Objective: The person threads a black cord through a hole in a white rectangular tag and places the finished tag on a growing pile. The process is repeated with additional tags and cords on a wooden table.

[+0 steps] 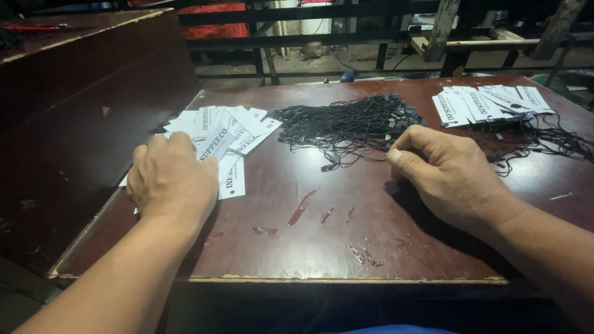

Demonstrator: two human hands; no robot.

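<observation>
Scratched dark-red table [346, 247], dim workshop.

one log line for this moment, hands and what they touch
left hand: on loose white tags | right hand: pinching at black string pile | strung tags: far right | surface: dark red table

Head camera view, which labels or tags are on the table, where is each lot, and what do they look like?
Loose paper tags: table's left side, fanned pile under the left hand; white rectangles, dark print.
Strung tags: far right corner, overlapping stack; white rectangles, dark print, black strings attached.
</observation>
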